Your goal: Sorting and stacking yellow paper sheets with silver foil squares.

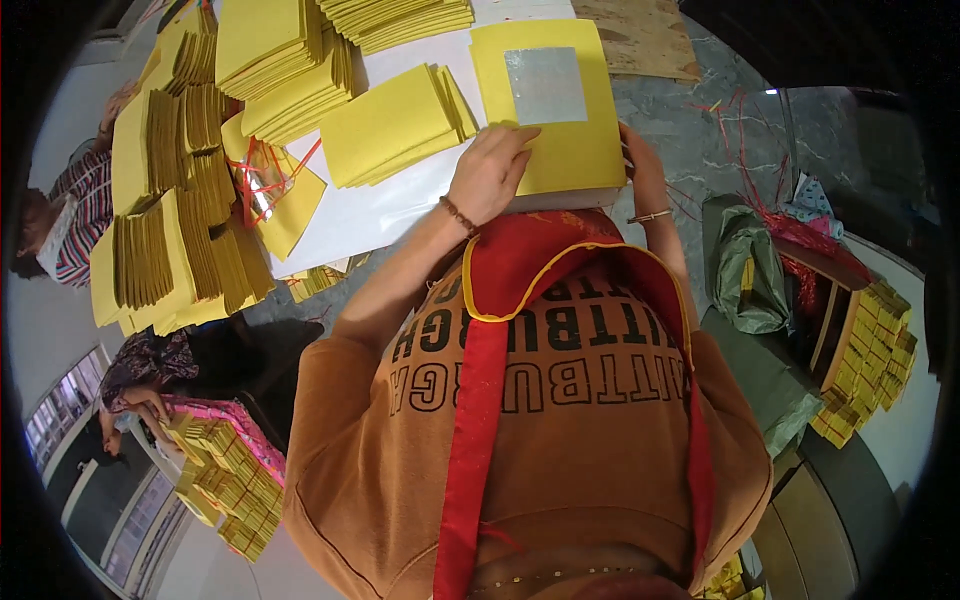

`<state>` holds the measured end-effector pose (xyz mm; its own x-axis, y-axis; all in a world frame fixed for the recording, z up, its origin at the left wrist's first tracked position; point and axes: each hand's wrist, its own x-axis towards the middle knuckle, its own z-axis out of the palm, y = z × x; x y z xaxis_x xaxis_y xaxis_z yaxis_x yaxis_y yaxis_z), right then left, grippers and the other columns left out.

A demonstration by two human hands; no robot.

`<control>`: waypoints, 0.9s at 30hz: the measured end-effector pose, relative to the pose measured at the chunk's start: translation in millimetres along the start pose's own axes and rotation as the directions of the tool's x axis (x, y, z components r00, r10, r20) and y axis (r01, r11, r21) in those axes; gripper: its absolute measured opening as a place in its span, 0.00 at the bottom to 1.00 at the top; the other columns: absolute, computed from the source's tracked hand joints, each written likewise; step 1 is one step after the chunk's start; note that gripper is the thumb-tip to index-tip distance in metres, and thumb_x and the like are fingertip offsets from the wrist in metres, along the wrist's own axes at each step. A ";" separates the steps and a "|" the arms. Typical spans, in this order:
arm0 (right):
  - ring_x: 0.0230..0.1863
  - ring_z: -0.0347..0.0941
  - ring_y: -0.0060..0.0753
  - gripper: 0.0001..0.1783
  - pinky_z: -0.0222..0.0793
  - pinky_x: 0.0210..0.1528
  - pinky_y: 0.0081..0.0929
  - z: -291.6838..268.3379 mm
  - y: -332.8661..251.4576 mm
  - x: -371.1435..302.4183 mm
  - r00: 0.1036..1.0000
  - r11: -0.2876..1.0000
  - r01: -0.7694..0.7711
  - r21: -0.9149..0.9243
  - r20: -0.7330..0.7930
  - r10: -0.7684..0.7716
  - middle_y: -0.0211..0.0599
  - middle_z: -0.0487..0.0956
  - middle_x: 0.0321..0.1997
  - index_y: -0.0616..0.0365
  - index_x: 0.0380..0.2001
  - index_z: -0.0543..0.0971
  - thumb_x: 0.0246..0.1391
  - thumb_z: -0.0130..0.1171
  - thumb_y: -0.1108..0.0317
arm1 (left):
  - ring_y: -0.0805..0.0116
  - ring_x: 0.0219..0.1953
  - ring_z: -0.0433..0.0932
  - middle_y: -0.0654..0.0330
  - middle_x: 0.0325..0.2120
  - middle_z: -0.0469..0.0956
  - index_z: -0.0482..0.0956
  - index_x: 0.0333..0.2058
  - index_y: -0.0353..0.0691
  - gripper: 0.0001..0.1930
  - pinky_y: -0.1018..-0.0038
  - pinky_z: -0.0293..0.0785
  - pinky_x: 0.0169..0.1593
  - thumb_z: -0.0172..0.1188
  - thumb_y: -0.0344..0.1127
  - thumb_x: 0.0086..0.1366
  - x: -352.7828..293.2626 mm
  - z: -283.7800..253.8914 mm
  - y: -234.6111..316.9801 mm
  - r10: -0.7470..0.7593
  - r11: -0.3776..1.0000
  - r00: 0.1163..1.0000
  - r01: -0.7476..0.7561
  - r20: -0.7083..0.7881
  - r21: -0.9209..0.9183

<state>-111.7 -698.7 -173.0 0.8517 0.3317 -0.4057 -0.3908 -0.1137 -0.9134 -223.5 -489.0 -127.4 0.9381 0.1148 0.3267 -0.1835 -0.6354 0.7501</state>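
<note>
A thick stack of yellow paper sheets (pixel 560 155) with a silver square on its top sheet stands on the white table right in front of me. My left hand (pixel 492 172) is at the stack's left near edge, its fingers bent over the top sheet. At the right side, my right hand (pixel 643 165) presses against the stack's edge, with its fingers partly hidden. Between them the stack is held. To the left lies a smaller bundle of folded yellow paper (pixel 390 130), apart from my left hand.
Many yellow paper bundles (pixel 265 45) are piled along the left of the white table (pixel 385 215). Red ties lie on a clear packet (pixel 265 185). A green bag (pixel 745 270) and stacked yellow bundles (pixel 870 360) stand at right. Other people (pixel 75 215) sit at left.
</note>
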 end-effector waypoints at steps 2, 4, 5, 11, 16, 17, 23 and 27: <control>0.52 0.65 0.29 0.22 0.58 0.52 0.26 -2.6 13.8 3.4 0.993 0.991 0.119 -0.056 0.025 -0.118 0.36 0.71 0.51 0.60 0.51 0.68 0.57 0.46 0.60 | 0.56 0.35 0.70 0.53 0.29 0.71 0.75 0.38 0.33 0.13 0.66 0.68 0.39 0.55 0.23 0.51 10.2 10.2 -6.6 0.060 0.997 0.998 -0.062 0.030 0.055; 0.53 0.65 0.32 0.21 0.58 0.54 0.26 4.6 5.8 -4.1 0.993 0.993 0.115 -0.030 0.021 -0.115 0.39 0.70 0.51 0.62 0.51 0.68 0.55 0.49 0.63 | 0.57 0.34 0.69 0.54 0.28 0.69 0.75 0.37 0.34 0.12 0.67 0.68 0.38 0.56 0.23 0.50 11.8 18.0 -16.0 0.113 0.981 0.991 -0.122 0.069 0.149; 0.54 0.64 0.34 0.21 0.57 0.55 0.27 7.3 2.9 -6.6 0.994 0.994 0.110 -0.006 0.020 -0.110 0.42 0.70 0.51 0.63 0.50 0.68 0.53 0.51 0.66 | 0.57 0.34 0.69 0.54 0.28 0.69 0.75 0.37 0.34 0.12 0.67 0.68 0.38 0.56 0.23 0.50 9.6 19.4 -20.7 0.115 0.981 0.991 -0.125 0.070 0.149; 0.55 0.62 0.48 0.25 0.57 0.56 0.34 17.5 -10.6 -17.6 0.797 0.611 0.545 -0.575 0.127 -0.591 0.51 0.66 0.54 0.64 0.52 0.66 0.49 0.52 0.70 | 0.59 0.32 0.70 0.55 0.29 0.70 0.74 0.41 0.36 0.15 0.71 0.67 0.37 0.56 0.27 0.53 22.9 16.5 -22.1 -0.007 0.990 0.981 -0.020 0.196 0.139; 0.55 0.61 0.48 0.26 0.57 0.56 0.35 45.7 -31.6 -36.5 0.726 0.504 0.653 -0.565 0.278 -0.629 0.50 0.65 0.56 0.62 0.52 0.66 0.48 0.54 0.67 | 0.65 0.34 0.74 0.53 0.28 0.75 0.72 0.43 0.32 0.22 0.73 0.68 0.40 0.56 0.46 0.59 42.3 19.9 -13.8 -0.436 0.656 0.871 0.479 0.225 -0.584; 0.54 0.62 0.48 0.26 0.58 0.55 0.36 51.3 -33.1 -38.3 0.714 0.472 0.674 -0.569 0.336 -0.615 0.48 0.65 0.56 0.61 0.52 0.66 0.48 0.55 0.66 | 0.72 0.36 0.74 0.56 0.33 0.76 0.69 0.46 0.32 0.22 0.77 0.68 0.40 0.55 0.44 0.60 42.0 20.8 -15.4 -0.425 0.577 0.866 0.484 0.265 -0.658; 0.54 0.61 0.46 0.23 0.55 0.55 0.35 54.7 -35.5 -34.1 0.639 0.380 0.753 -0.536 0.461 -0.616 0.44 0.66 0.55 0.60 0.48 0.71 0.48 0.56 0.65 | 0.79 0.33 0.72 0.61 0.33 0.76 0.70 0.42 0.34 0.15 0.83 0.68 0.36 0.57 0.35 0.59 51.3 17.4 0.6 -0.536 0.401 0.787 0.556 0.307 -0.728; 0.53 0.63 0.40 0.20 0.59 0.53 0.33 44.8 -34.4 -27.4 0.731 0.661 0.677 -0.324 0.400 -0.553 0.42 0.67 0.53 0.57 0.48 0.71 0.51 0.54 0.63 | 0.81 0.30 0.71 0.63 0.31 0.75 0.71 0.38 0.34 0.11 0.82 0.68 0.33 0.57 0.32 0.59 38.3 45.9 -19.6 -0.543 0.435 0.838 0.341 0.060 -0.833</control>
<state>-137.2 -661.9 -129.0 0.6991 0.6797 0.2218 0.4317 -0.1540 -0.8888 -170.5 -507.2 -156.0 0.9029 0.3956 -0.1681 -0.0044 0.3995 0.9167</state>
